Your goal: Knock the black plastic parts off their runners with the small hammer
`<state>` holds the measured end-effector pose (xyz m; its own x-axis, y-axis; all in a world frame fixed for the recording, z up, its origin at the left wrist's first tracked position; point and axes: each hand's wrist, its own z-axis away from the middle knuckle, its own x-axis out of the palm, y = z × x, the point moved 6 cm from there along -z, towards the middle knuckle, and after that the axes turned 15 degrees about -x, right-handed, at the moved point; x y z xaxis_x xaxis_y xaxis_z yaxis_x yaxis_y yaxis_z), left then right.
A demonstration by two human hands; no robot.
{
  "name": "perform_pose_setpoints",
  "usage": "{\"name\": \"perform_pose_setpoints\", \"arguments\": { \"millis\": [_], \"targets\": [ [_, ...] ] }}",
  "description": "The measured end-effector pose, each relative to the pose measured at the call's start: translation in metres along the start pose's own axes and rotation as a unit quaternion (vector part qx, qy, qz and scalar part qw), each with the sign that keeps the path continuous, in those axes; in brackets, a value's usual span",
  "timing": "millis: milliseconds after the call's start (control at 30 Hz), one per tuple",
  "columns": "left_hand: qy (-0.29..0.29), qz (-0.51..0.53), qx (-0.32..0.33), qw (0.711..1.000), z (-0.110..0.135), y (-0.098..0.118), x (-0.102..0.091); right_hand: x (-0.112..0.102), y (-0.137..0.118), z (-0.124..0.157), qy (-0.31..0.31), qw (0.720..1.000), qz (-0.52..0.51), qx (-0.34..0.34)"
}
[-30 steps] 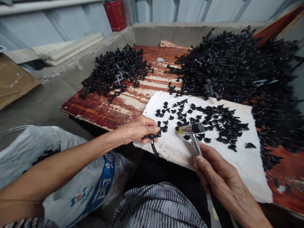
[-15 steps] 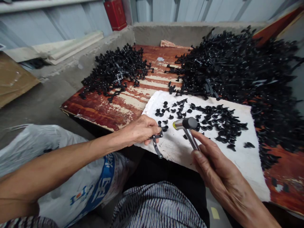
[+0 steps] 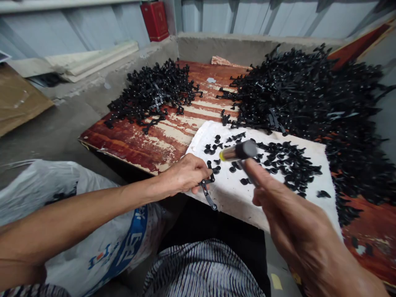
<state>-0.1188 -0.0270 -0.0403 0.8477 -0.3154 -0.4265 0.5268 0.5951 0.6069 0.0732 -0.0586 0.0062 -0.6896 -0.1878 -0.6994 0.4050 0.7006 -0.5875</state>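
Note:
My left hand (image 3: pixel 188 174) is closed on a black linkage part (image 3: pixel 209 194) with jointed arms and round ends, at the near left edge of a white cloth (image 3: pixel 229 202). My right hand (image 3: pixel 287 210) grips a small mallet (image 3: pixel 236 152) with a metal handle, a black face and a yellow face. The mallet's head is raised over the cloth, its yellow face toward my left hand; the handle is mostly hidden by my fingers. Several small black round-headed pieces (image 3: pixel 293 163) lie scattered across the cloth.
A large heap of black parts (image 3: pixel 297 90) covers the table's right side, with a smaller pile (image 3: pixel 154 90) at the back left. The worn red tabletop (image 3: pixel 133 144) meets a concrete ledge (image 3: pixel 198 46). A white plastic sack (image 3: pixel 102 231) stands below on the left.
My right hand and the mallet have swung a little up and to the left, and they look blurred. My left hand keeps its hold on the linkage part.

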Motion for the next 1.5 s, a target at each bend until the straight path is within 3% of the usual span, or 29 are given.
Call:
{"name": "perform_pose_setpoints", "arguments": {
  "millis": [100,133,200,267,400,500,633,767,933,1133,1367,1500],
  "targets": [
    [-0.009,0.018,0.015,1.000,0.000,0.000,0.000,-0.008,-0.008,-0.001,0.028,0.994,0.079,-0.062],
    [-0.012,0.023,0.015,1.000,0.000,0.000,0.000,-0.006,-0.006,-0.002,0.018,0.994,0.086,-0.072],
    [-0.014,0.027,0.006,1.000,0.000,-0.001,0.001,0.006,0.001,-0.002,-0.059,0.993,0.069,-0.074],
    [-0.018,0.034,-0.001,0.999,0.000,-0.001,0.001,0.009,0.005,-0.001,-0.065,0.994,0.054,-0.071],
    [-0.028,0.047,0.007,0.998,0.001,0.000,0.001,-0.001,0.005,0.001,0.022,0.996,0.061,-0.064],
    [-0.025,0.042,-0.011,0.999,0.001,-0.001,0.002,0.010,0.007,0.002,-0.047,0.996,0.043,-0.069],
    [-0.031,0.062,-0.032,0.997,0.000,-0.002,0.004,0.009,0.014,0.005,-0.008,0.999,0.025,-0.025],
    [-0.034,0.062,-0.019,0.997,0.001,0.000,0.003,0.018,0.017,0.002,-0.070,0.997,0.013,-0.020],
    [-0.058,0.093,-0.021,0.994,0.005,0.000,0.003,0.015,0.025,-0.020,-0.056,0.996,0.046,-0.044],
    [-0.062,0.095,-0.041,0.993,0.007,-0.003,0.002,0.027,0.040,-0.030,-0.115,0.984,0.118,-0.073],
    [-0.095,0.068,0.008,0.993,0.005,-0.003,0.002,0.013,0.031,-0.013,-0.079,0.987,0.098,-0.095],
    [-0.120,0.033,0.039,0.992,0.002,0.002,0.005,0.001,0.026,-0.016,-0.018,0.990,0.117,-0.076]
  ]
}}
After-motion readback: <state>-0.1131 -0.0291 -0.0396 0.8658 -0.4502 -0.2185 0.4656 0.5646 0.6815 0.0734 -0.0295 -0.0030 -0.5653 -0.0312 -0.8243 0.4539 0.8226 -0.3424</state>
